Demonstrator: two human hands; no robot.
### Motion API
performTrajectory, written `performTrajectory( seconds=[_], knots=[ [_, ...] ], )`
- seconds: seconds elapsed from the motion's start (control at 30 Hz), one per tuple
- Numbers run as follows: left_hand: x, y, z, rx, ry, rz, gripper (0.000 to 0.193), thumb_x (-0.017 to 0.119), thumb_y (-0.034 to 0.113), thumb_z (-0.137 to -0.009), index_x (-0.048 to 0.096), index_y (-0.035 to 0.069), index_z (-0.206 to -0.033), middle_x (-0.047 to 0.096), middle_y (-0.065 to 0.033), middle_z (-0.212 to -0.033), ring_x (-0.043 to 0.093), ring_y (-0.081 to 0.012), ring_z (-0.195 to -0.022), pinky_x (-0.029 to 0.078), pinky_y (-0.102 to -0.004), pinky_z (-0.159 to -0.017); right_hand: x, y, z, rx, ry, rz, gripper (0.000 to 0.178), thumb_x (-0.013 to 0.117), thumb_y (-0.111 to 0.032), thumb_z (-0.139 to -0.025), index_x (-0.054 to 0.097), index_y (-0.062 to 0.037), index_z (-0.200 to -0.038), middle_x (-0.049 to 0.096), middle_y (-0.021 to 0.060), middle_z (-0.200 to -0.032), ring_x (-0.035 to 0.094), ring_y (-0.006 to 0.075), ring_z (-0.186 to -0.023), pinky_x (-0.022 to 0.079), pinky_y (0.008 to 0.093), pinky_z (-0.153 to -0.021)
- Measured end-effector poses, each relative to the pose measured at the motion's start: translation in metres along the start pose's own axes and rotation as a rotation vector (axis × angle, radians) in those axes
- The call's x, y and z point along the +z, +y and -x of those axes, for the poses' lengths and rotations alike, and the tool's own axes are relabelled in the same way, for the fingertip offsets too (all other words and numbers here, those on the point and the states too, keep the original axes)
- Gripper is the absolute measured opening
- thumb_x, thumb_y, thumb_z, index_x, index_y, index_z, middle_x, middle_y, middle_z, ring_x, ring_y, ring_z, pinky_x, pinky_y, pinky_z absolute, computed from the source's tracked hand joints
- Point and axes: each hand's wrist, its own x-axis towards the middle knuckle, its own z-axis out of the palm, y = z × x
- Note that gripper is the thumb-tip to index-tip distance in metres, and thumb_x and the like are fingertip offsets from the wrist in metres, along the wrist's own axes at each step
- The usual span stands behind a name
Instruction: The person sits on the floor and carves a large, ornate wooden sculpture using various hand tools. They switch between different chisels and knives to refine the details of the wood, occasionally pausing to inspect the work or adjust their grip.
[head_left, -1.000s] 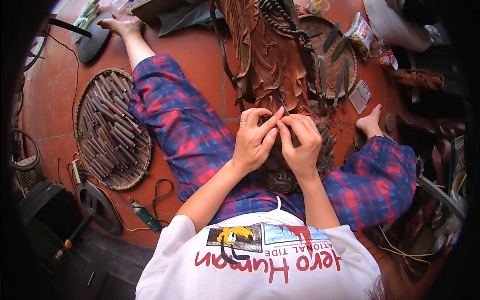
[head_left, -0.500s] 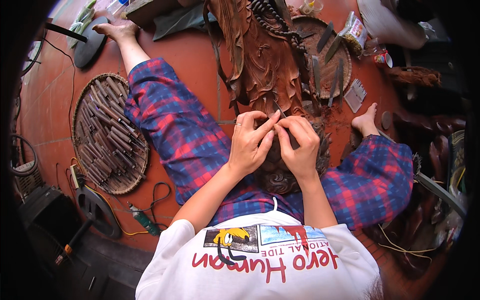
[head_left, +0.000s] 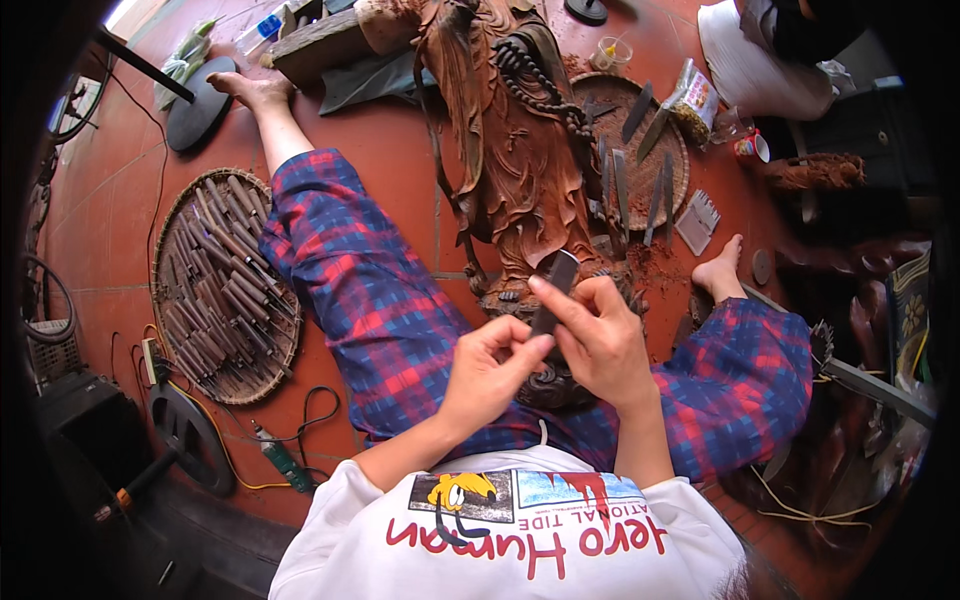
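Observation:
In front of my lap, my right hand [head_left: 608, 340] grips a dark flat strip [head_left: 556, 284], its index finger lying along it. The strip's upper end sticks up past the fingers; its exact kind is unclear. My left hand [head_left: 492, 372] is closed in a pinch at the strip's lower end, which the fingers partly hide. Just beyond both hands stands a reddish-brown carved wooden statue [head_left: 515, 200] with robe folds and a bead string [head_left: 540, 90]. Its dark carved base [head_left: 550, 385] sits between my legs, partly covered by my hands.
Left of my leg, a round woven basket [head_left: 160, 300] holds several wooden-handled tools. Another woven tray [head_left: 672, 120] with flat blades lies at the far right. A green power tool [head_left: 283, 462] with a cord rests on the floor. A round black stand base [head_left: 200, 110] is near my left foot.
Both hands have drawn back toward me from the statue's lower robe. The dark strip has turned and now shows its broad face. The view has shifted slightly, showing more of the statue.

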Motion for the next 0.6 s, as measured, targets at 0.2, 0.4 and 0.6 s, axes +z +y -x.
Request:
performTrajectory(
  seconds=[0.2,0.4,0.6],
  knots=[
    [0.002,0.027,-0.001,0.289,-0.096,-0.196,0.043,0.044,0.027,-0.107,0.068,-0.003,-0.089,0.066,-0.0059,-0.07,0.065,-0.0107,-0.067,0.049,-0.0243,-0.062,0.021,-0.001,0.004,0.161,0.199,-0.064,0.027,0.072,-0.008,-0.09,0.071,-0.0071,-0.117,0.053,0.0108,-0.094,0.061,0.0229,-0.076,0.051,0.0323,-0.064],
    [-0.057,-0.039,-0.071,0.415,0.302,-0.417,0.029,0.058,0.022,-0.103,0.071,0.0,-0.088,0.066,-0.0015,-0.071,0.057,-0.004,-0.062,0.039,-0.0219,-0.056,0.031,0.021,-0.02,0.203,0.307,-0.261,0.015,0.081,-0.003,-0.079,0.072,-0.0007,-0.09,0.065,0.0084,-0.09,0.064,0.0163,-0.084,0.05,0.0274,-0.073],
    [-0.062,-0.039,-0.086,0.289,0.254,-0.508,0.026,0.062,0.024,-0.1,0.073,0.002,-0.093,0.067,-0.0022,-0.069,0.061,-0.0057,-0.066,0.042,-0.0234,-0.059,0.045,0.028,-0.036,0.372,0.269,-0.366,0.025,0.073,0.001,-0.08,0.05,-0.0006,-0.071,0.065,0.0098,-0.084,0.062,0.0141,-0.071,0.049,0.0281,-0.066]
  ],
)
